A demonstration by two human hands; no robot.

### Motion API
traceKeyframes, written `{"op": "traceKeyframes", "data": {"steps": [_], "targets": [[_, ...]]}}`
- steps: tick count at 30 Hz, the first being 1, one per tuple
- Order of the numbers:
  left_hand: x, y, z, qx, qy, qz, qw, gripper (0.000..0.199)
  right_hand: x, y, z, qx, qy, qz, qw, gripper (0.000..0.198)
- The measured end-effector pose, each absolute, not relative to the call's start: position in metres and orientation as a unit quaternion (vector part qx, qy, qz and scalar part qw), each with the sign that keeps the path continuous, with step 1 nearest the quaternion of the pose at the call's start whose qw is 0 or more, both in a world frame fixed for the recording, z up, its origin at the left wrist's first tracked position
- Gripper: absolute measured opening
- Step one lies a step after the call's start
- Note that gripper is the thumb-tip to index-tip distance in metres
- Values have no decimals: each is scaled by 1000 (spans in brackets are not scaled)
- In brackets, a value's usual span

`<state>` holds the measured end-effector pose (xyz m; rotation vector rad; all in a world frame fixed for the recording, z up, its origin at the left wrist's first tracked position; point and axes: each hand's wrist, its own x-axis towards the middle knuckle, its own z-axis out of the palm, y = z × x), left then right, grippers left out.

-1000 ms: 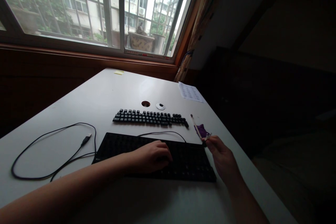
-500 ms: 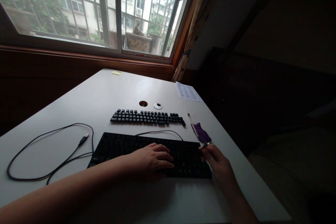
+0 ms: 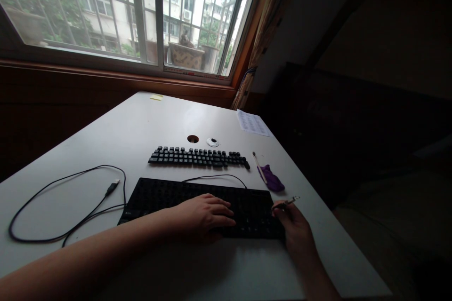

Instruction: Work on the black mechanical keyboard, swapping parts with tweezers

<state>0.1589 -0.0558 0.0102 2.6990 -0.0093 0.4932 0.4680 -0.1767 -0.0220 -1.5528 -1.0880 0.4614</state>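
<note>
A black keyboard (image 3: pixel 162 193) lies across the front of the desk, its dark key area poorly lit. My left hand (image 3: pixel 208 214) rests palm down on its middle, fingers stretched out and holding nothing. At the keyboard's right end, my right hand (image 3: pixel 293 221) is closed on a small dark tool with a shiny metal end (image 3: pixel 290 201). That end points up and to the right; shadow hides the tool's exact kind. Behind the keyboard, loose black keycaps (image 3: pixel 197 157) are laid out in rows.
A purple cloth (image 3: pixel 273 179) with a thin brush-like stick (image 3: pixel 260 169) lies right of the keycaps. A USB cable (image 3: pixel 100 167) loops on the left. Farther back are a round cable hole (image 3: pixel 192 139), its white cover (image 3: pixel 212 142), a printed sheet (image 3: pixel 252 123) and a yellow note (image 3: pixel 156 97).
My right hand has turned and shifted slightly right and down, so the tool's shiny end now points up and right, away from the keyboard. My left hand stays almost in place.
</note>
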Motion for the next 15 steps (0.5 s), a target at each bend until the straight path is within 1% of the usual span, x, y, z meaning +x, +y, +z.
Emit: {"op": "traceKeyframes", "data": {"steps": [4, 9, 11, 15], "targets": [[160, -55, 7, 964, -9, 182, 195, 48, 469, -175, -25, -638, -396, 251, 611, 27], [160, -55, 6, 964, -6, 181, 194, 47, 470, -171, -18, -559, -308, 291, 713, 31], [160, -55, 6, 964, -5, 179, 196, 47, 470, -171, -17, -552, -298, 296, 720, 30], [161, -54, 7, 959, -7, 190, 210, 45, 466, -170, -16, -565, -319, 294, 702, 27]]}}
